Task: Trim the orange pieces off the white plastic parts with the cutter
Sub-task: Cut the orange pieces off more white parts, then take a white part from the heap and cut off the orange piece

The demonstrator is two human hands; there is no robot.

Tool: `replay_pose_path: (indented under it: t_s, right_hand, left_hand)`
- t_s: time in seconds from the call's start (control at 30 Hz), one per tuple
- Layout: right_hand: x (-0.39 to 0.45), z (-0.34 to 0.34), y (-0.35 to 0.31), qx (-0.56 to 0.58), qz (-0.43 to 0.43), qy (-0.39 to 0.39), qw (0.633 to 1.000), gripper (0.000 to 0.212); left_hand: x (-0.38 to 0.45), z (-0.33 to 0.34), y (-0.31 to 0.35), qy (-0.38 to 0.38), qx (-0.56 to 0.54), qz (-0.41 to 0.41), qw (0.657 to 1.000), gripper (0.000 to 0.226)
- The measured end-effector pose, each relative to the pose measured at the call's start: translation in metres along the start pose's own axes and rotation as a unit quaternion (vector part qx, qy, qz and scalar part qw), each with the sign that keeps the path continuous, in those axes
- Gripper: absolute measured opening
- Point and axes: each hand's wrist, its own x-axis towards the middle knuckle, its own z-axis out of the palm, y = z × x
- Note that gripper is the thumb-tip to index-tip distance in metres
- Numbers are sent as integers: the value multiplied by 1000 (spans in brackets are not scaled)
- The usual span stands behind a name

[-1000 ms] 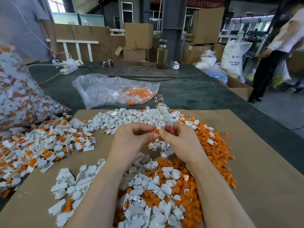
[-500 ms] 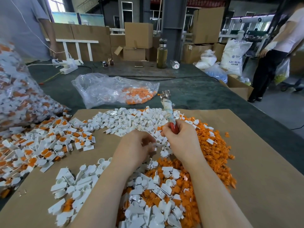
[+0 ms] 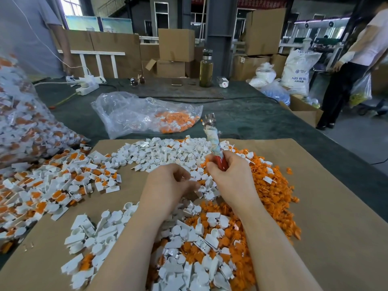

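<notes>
Workshop: cardboard sheet (image 3: 315,206) laid over a dark green table (image 3: 252,122), likely so cut bits collect on it and sweep off easily; boxes and sacks behind.
Right hand (image 3: 228,175): fist wrapped round the red handle of the cutter (image 3: 214,143), metal head up toward 12 o'clock. Tool looks parked upright, clear of the work, while the other hand sorts.
Left hand (image 3: 168,183): fingers curled down into the pile at centre; probably picking a white part, but can't tell if anything is pinched yet.
Untrimmed parts (image 3: 52,185): white with orange still on, heap at 9 o'clock, spilling from a clear bag (image 3: 21,122).
Trimmed white parts (image 3: 159,154): at 12 o'clock, just beyond the hands.
Orange offcuts (image 3: 273,185): at 3 o'clock, under and right of the cutter hand; more in the second bag (image 3: 136,114) at 12.
Part vs. cutter: no part is at the cutter head, which stands well above the left fingers.
</notes>
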Motion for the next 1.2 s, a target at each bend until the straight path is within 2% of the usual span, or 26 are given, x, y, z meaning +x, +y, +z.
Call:
replay_pose_path:
  t_s: [0.1, 0.2, 0.3, 0.43, 0.6, 0.7, 0.9, 1.2]
  right_hand:
    - [-2, 1, -2, 9, -23, -10, 1000, 6]
    - [-3, 1, -3, 15, -38, -7, 999, 6]
    - [-3, 1, -3, 17, -44, -4, 999, 11]
    - [-4, 2, -3, -3, -44, -10, 999, 12]
    - [-5, 3, -4, -33, -53, -13, 998, 15]
    - [-6, 4, -5, -73, -59, -15, 995, 11]
    - [-8, 8, -8, -92, -91, 5, 992, 18]
    - [-10, 10, -9, -122, -100, 28, 987, 21]
  left_hand:
    - [-2, -4, 5, 12, -183, -25, 983, 16]
    - [-4, -6, 11, 13, -358, -89, 929, 7]
    - [-3, -7, 12, 7, -437, -121, 891, 5]
    - [-3, -9, 12, 1, -467, -120, 876, 7]
    - [-3, -7, 8, 18, -396, -104, 912, 10]
    - [-2, -7, 7, 36, -404, -100, 908, 12]
    - [-5, -4, 9, 33, -406, -94, 908, 16]
    - [-7, -3, 13, 20, -473, -113, 874, 15]
